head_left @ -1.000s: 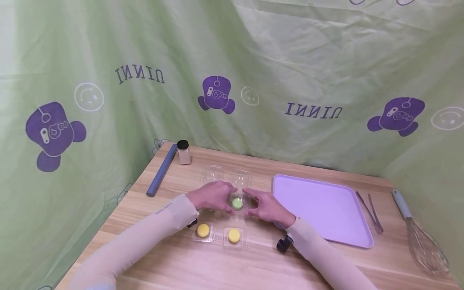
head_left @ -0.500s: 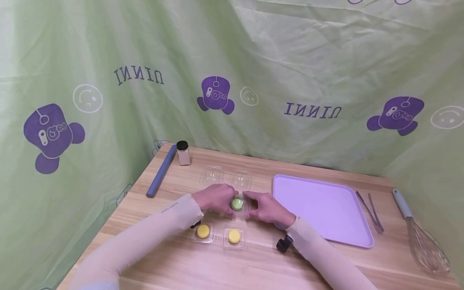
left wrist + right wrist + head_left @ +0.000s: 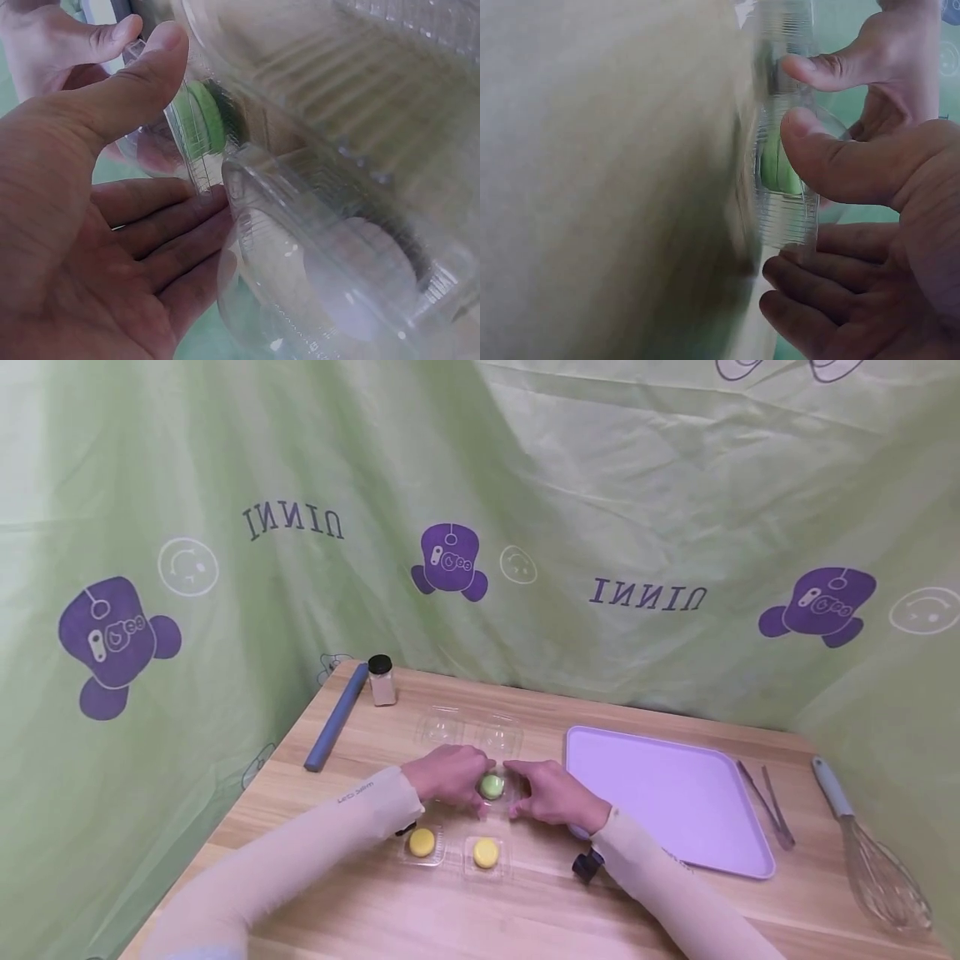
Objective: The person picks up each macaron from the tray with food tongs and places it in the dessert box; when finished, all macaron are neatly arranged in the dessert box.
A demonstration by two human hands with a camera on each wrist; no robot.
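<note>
In the head view, a green macaron sits in a clear plastic box with its clear lid lying open behind it. My left hand holds the box's left side, and my right hand holds its right side, thumbs at the near edge and fingers farther back. Both wrist views show thumb and fingertips at the clear box wall. Beside my left hand, the left wrist view has another clear box with a pale round piece; my left hand mostly hides that box in the head view.
Two yellow macarons, a left one and a right one, lie in clear boxes nearer me. A purple tray, tongs and a whisk are at right. A blue stick and black-capped jar stand back left.
My left hand has shifted slightly right and toward me along the box. The right hand has barely moved, and the green macaron stays in its box.
</note>
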